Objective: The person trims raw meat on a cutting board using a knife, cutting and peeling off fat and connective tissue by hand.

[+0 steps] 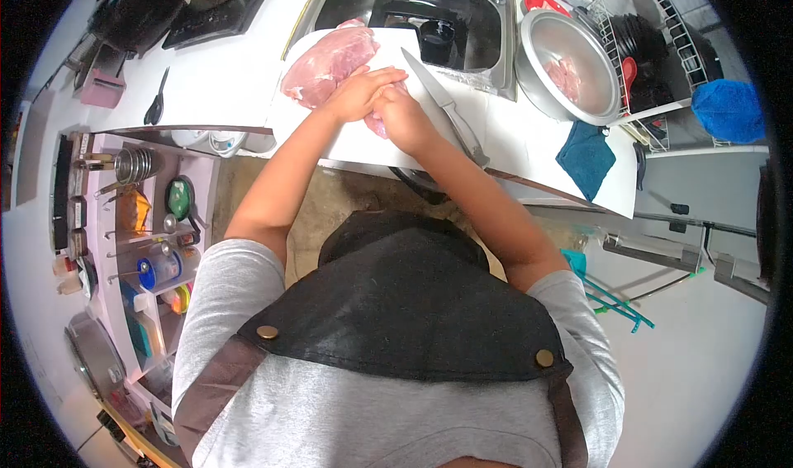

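Observation:
A large piece of raw pink meat (330,63) lies on a white cutting board (310,131) in front of the sink. Beside it, my left hand (361,93) rests over a smaller piece of meat (376,126), its fingers stretched toward my right hand. My right hand (400,119) is curled against the same smaller piece, which is mostly hidden under both hands. To the right of my hands lies a knife (446,104) with its blade pointing toward the sink; neither hand touches it.
A metal bowl (610,71) with meat pieces stands right of the sink (504,47), beside a dish rack (652,119). A dark teal cloth (585,158) hangs over the counter's front edge. Black scissors (155,104) lie at the left. Shelves (107,220) stand below left.

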Demonstrator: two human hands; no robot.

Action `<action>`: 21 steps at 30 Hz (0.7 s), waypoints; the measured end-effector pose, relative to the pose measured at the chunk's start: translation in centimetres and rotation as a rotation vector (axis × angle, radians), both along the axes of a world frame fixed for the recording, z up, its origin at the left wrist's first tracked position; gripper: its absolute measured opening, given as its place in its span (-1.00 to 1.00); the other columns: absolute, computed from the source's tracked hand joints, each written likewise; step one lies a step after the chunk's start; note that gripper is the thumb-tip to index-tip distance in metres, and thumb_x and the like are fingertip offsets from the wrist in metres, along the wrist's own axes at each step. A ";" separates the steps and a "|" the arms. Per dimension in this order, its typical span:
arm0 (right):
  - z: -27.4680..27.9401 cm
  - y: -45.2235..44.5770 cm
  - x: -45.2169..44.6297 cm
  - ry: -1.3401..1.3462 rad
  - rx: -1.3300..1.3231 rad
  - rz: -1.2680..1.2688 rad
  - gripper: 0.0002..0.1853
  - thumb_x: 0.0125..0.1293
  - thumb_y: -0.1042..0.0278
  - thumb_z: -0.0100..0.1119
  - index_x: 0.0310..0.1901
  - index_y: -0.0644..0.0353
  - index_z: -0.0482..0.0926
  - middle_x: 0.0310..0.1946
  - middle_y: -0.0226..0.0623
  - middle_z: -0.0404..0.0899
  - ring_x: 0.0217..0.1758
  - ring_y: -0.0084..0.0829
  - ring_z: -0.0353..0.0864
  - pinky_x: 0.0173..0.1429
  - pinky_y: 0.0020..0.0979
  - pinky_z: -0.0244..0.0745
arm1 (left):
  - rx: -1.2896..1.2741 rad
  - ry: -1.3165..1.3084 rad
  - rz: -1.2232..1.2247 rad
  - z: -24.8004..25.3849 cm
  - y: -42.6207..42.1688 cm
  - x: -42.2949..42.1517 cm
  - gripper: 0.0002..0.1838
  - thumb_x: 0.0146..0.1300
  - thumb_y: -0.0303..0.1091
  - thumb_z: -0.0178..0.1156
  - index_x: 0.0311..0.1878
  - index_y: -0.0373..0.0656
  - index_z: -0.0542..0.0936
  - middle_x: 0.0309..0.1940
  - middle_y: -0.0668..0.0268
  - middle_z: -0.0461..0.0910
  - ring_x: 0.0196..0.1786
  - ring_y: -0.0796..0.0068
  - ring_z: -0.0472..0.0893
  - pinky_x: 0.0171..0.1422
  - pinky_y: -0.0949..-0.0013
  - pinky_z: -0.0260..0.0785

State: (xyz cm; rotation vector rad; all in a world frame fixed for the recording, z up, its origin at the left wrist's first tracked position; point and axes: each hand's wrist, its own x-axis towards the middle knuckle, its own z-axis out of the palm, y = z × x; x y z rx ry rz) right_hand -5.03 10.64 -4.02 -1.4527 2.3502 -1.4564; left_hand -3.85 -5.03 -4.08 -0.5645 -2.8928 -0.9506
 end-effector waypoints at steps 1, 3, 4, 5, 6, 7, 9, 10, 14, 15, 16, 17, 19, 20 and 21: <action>0.0 -0.1 0.1 -0.058 -0.027 -0.024 -0.87 -0.03 0.49 0.18 -0.41 0.35 0.58 -0.30 0.00 0.54 -0.13 -0.04 0.50 -0.03 -0.14 0.41 | -0.018 -0.012 0.027 0.1 0.1 0.1 -0.56 0.34 -0.22 -0.05 0.29 0.09 0.39 0.29 0.32 0.38 0.40 0.29 0.28 0.46 -0.07 -0.06; 0.6 0.3 0.5 0.112 0.026 -0.038 -0.87 -0.03 0.50 0.17 -0.41 0.36 0.57 -0.29 0.02 0.54 -0.14 -0.03 0.51 -0.05 -0.14 0.42 | -0.038 -0.022 0.057 0.4 0.4 0.4 -0.56 0.35 -0.22 -0.06 0.30 0.11 0.39 0.29 0.35 0.38 0.39 0.29 0.28 0.46 -0.07 -0.05; 1.1 0.6 0.8 0.283 0.077 -0.053 -0.86 -0.03 0.50 0.16 -0.40 0.36 0.57 -0.28 0.05 0.53 -0.15 -0.02 0.51 -0.07 -0.14 0.42 | -0.047 0.001 0.072 0.5 0.5 0.5 -0.58 0.35 -0.22 -0.05 0.27 0.12 0.41 0.26 0.38 0.41 0.35 0.33 0.32 0.45 -0.06 -0.03; 1.2 0.8 0.9 0.284 0.078 -0.049 -0.86 -0.03 0.50 0.16 -0.40 0.36 0.57 -0.28 0.05 0.53 -0.15 -0.02 0.51 -0.07 -0.14 0.42 | -0.056 0.025 0.088 0.6 0.6 0.6 -0.60 0.34 -0.23 -0.04 0.25 0.13 0.43 0.24 0.40 0.43 0.32 0.36 0.37 0.44 -0.05 -0.01; 1.2 1.0 1.0 0.277 0.039 -0.041 -0.87 0.00 0.49 0.15 -0.41 0.36 0.56 -0.29 0.05 0.53 -0.17 -0.01 0.51 -0.09 -0.13 0.42 | -0.054 0.026 0.091 0.5 0.7 0.6 -0.60 0.34 -0.23 -0.04 0.25 0.13 0.43 0.24 0.40 0.43 0.32 0.36 0.37 0.44 -0.05 -0.01; 1.1 1.3 1.1 0.269 0.001 -0.034 -0.88 0.02 0.48 0.14 -0.42 0.36 0.55 -0.30 0.05 0.52 -0.19 0.00 0.51 -0.11 -0.12 0.41 | -0.062 0.046 0.097 0.3 0.8 0.6 -0.61 0.36 -0.23 -0.05 0.24 0.14 0.44 0.24 0.42 0.43 0.32 0.38 0.37 0.44 -0.05 0.00; 0.9 2.5 1.6 0.226 0.065 -0.022 -0.92 0.04 0.50 0.07 -0.44 0.34 0.50 -0.34 0.02 0.49 -0.22 -0.01 0.48 -0.15 -0.13 0.39 | -0.069 0.068 0.102 0.3 0.9 0.5 -0.62 0.37 -0.22 -0.06 0.24 0.15 0.44 0.24 0.43 0.43 0.32 0.39 0.36 0.44 -0.05 0.00; 0.8 2.9 1.8 0.182 0.127 -0.012 -0.95 0.06 0.53 0.00 -0.46 0.32 0.45 -0.37 -0.01 0.46 -0.26 -0.02 0.45 -0.18 -0.14 0.36 | -0.104 0.063 0.104 0.4 1.0 0.5 -0.63 0.39 -0.20 -0.08 0.24 0.15 0.44 0.24 0.43 0.43 0.32 0.39 0.36 0.44 -0.05 0.00; 0.5 3.2 2.3 0.248 0.093 -0.076 -0.97 0.02 0.57 -0.01 -0.47 0.31 0.42 -0.38 -0.01 0.46 -0.26 0.02 0.44 -0.21 -0.11 0.34 | -0.008 0.009 0.101 0.2 0.8 0.4 -0.63 0.44 -0.13 -0.17 0.19 0.11 0.49 0.25 0.43 0.42 0.34 0.39 0.34 0.44 0.00 -0.01; 0.5 3.0 2.4 0.250 0.080 -0.082 -0.97 0.01 0.57 0.01 -0.46 0.30 0.43 -0.37 -0.02 0.46 -0.25 0.02 0.45 -0.19 -0.11 0.35 | -0.011 0.014 0.095 0.9 1.0 0.2 -0.63 0.44 -0.13 -0.17 0.19 0.11 0.49 0.25 0.43 0.42 0.34 0.39 0.34 0.44 0.00 -0.01; 0.7 2.7 2.2 0.256 0.067 -0.090 -0.96 0.00 0.57 0.03 -0.45 0.30 0.44 -0.36 -0.03 0.47 -0.25 0.02 0.45 -0.18 -0.11 0.36 | 0.002 -0.022 0.042 1.7 1.2 0.0 -0.61 0.45 -0.11 -0.21 0.16 0.10 0.52 0.26 0.43 0.42 0.35 0.36 0.32 0.44 0.04 -0.02; 0.8 2.3 2.0 0.260 0.067 -0.096 -0.96 0.00 0.57 0.03 -0.45 0.30 0.44 -0.36 -0.03 0.47 -0.25 0.02 0.45 -0.18 -0.11 0.36 | 0.016 -0.063 -0.008 2.4 1.6 -0.1 -0.59 0.46 -0.08 -0.24 0.13 0.08 0.55 0.26 0.43 0.42 0.37 0.33 0.30 0.44 0.07 -0.03; 0.5 1.8 2.2 0.309 -0.159 -0.082 -0.90 -0.02 0.58 0.07 -0.39 0.30 0.49 -0.31 -0.04 0.47 -0.20 0.01 0.46 -0.12 -0.12 0.38 | 0.102 -0.068 -0.075 0.8 2.2 -0.1 -0.58 0.45 -0.07 -0.24 0.11 0.07 0.57 0.26 0.43 0.42 0.39 0.30 0.27 0.45 0.11 -0.04; 0.5 2.0 2.2 0.309 -0.160 -0.079 -0.90 -0.02 0.58 0.07 -0.39 0.30 0.49 -0.31 -0.04 0.47 -0.20 0.01 0.46 -0.12 -0.12 0.38 | 0.179 -0.062 -0.139 0.2 2.1 -0.3 -0.56 0.45 -0.05 -0.25 0.08 0.05 0.59 0.26 0.42 0.42 0.40 0.27 0.24 0.45 0.15 -0.04; 0.5 2.4 2.3 0.279 -0.075 -0.067 -0.87 -0.02 0.58 0.08 -0.36 0.30 0.51 -0.29 -0.05 0.48 -0.17 0.00 0.46 -0.09 -0.13 0.39 | 0.088 -0.063 -0.113 0.6 1.6 0.3 -0.60 0.41 -0.03 -0.16 0.08 0.08 0.58 0.25 0.42 0.43 0.45 0.17 0.17 0.47 0.03 -0.11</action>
